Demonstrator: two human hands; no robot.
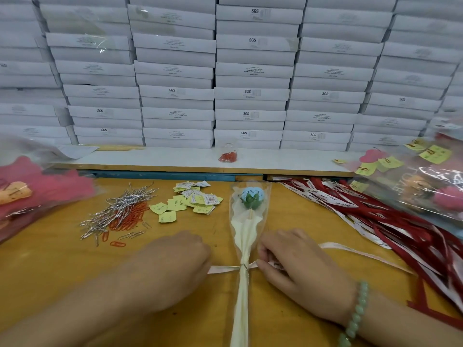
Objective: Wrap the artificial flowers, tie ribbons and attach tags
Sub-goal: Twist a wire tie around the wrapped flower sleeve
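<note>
A wrapped artificial flower lies lengthwise on the wooden table, its blue head pointing away from me inside a clear and cream sleeve. A pale ribbon is knotted round the gathered stem. My left hand pinches the ribbon's left end. My right hand pinches the right end, whose long tail trails off to the right. Both hands sit close beside the stem, one on each side.
Silver twist ties and red paper clips lie left of the flower, yellow tags beside them. Red and white ribbons spread at right, under finished wrapped flowers. Pink wrapped flowers lie far left. White boxes are stacked behind.
</note>
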